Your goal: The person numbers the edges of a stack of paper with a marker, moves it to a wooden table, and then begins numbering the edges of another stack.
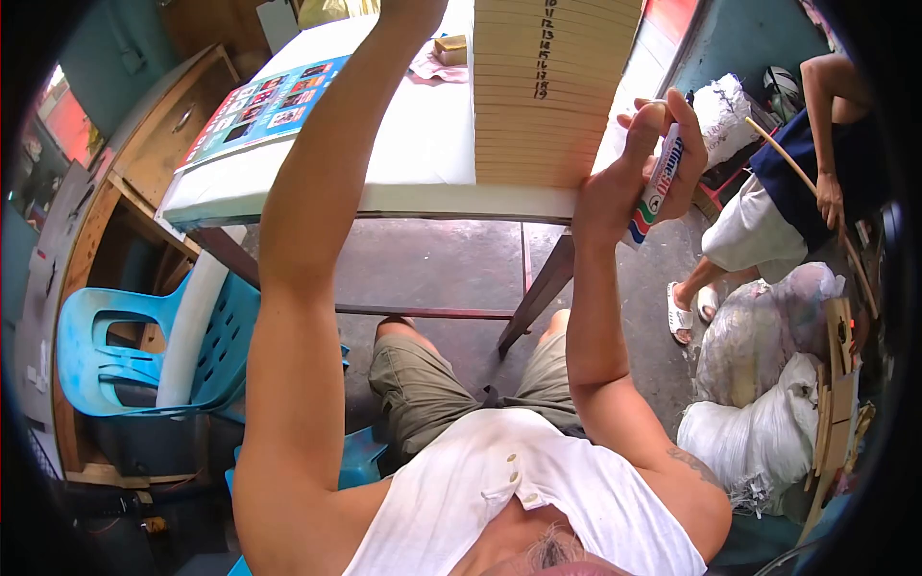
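My right hand [648, 168] is closed around a marker [658, 187] with a white, red, green and blue label reading "Artline 90". It is beside the right edge of a lined yellowish sheet [528, 134] at the table's near edge. A column of handwritten numbers runs down the sheet, the lowest being 19. My left forearm [327, 144] reaches across the white table [423, 158]; the hand itself lies beyond the top edge of the view. Left of that forearm lies a printed sheet [264, 106] with small pictures on blue and red.
A small box [449, 48] rests on pink cloth on the table. Blue plastic chairs [216, 355] stand at left beside a wooden cabinet [106, 250]. At right, another person [812, 192] holds a long stick [783, 154], near stuffed sacks [754, 413].
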Demonstrator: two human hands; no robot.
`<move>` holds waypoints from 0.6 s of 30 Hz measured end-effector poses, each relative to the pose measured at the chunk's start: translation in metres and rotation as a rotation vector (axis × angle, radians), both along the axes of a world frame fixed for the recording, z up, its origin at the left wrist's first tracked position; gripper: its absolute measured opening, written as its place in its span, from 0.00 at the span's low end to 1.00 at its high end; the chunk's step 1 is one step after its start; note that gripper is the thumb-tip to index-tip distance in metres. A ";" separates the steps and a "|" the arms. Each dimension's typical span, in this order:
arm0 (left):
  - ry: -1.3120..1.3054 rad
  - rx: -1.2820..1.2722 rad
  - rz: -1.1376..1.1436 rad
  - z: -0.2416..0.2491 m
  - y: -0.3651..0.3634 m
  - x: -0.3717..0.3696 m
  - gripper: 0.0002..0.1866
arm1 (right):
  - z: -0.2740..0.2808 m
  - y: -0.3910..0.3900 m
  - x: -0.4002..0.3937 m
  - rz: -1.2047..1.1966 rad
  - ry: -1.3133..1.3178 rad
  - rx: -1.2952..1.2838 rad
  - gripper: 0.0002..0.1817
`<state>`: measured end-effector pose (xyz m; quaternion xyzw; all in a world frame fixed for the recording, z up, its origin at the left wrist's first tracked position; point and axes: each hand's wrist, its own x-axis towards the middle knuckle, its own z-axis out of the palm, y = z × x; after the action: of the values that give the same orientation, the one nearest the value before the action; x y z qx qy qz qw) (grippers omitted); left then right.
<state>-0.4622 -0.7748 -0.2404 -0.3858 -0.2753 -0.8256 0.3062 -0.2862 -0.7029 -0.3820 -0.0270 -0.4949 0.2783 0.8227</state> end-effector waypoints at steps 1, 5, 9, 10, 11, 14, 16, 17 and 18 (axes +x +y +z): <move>-0.030 -0.018 0.008 -0.010 0.001 -0.003 0.17 | -0.001 0.002 0.000 0.038 0.016 0.043 0.16; -0.075 -0.139 -0.077 -0.055 0.009 -0.026 0.14 | -0.007 0.002 0.010 0.166 -0.037 0.200 0.16; -0.008 -0.297 0.024 -0.071 0.011 -0.040 0.16 | -0.016 -0.006 0.032 0.049 -0.328 0.483 0.17; -0.008 -0.334 0.024 -0.076 0.014 -0.041 0.16 | -0.022 -0.014 0.016 0.185 -0.149 0.425 0.15; -0.010 -0.371 0.023 -0.081 0.017 -0.042 0.17 | -0.023 -0.012 0.018 0.197 -0.205 0.454 0.15; -0.024 -0.444 0.038 -0.087 0.023 -0.040 0.17 | -0.015 -0.010 0.021 0.281 -0.312 0.485 0.13; -0.040 -0.477 0.058 -0.089 0.024 -0.038 0.17 | -0.005 -0.006 0.017 0.289 -0.307 0.496 0.13; -0.051 -0.494 0.068 -0.089 0.026 -0.036 0.17 | 0.000 -0.004 0.017 0.292 -0.302 0.503 0.13; -0.062 -0.507 0.074 -0.089 0.026 -0.035 0.17 | 0.003 -0.003 0.020 0.231 -0.343 0.488 0.12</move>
<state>-0.4968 -0.7487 -0.3292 -0.4143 -0.4968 -0.7298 0.2211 -0.2666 -0.7057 -0.3789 0.1810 -0.6784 0.2343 0.6724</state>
